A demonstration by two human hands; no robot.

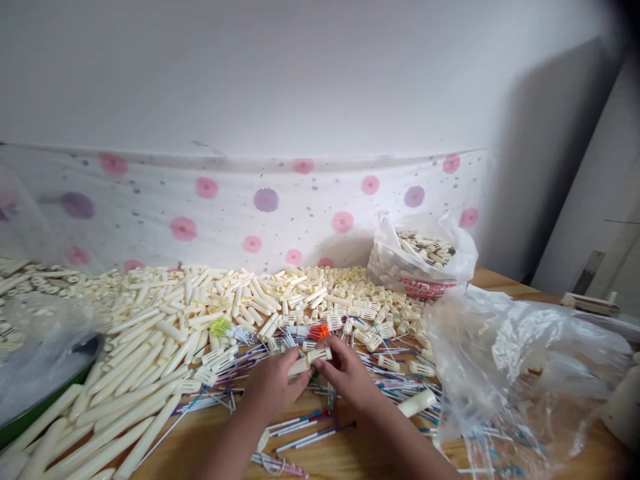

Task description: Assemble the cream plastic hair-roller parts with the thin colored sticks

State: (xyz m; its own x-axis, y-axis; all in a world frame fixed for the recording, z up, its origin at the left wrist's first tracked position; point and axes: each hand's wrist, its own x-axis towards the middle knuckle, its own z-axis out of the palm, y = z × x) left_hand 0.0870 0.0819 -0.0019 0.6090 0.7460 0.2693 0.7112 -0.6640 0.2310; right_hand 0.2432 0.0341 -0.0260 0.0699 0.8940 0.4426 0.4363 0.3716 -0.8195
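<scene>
My left hand (270,385) and my right hand (353,377) meet over the middle of a wooden table (345,460). Together they hold one cream plastic pen barrel (300,366) with a ribbed cream cap piece (320,355) at its right end; the left fingers grip the barrel, the right fingers pinch the ribbed end. Thin pen refills (310,427) lie under and around both hands. Just beyond the hands sit bundles of refills with orange tips (319,331) and green tips (221,327).
A broad heap of cream barrels and ribbed caps (200,300) covers the table's left and back. A white bag of caps (423,257) stands at back right, a crumpled clear plastic bag (515,360) at right, another clear bag over a green tray (45,353) at left. A flowered cloth (265,200) hangs behind.
</scene>
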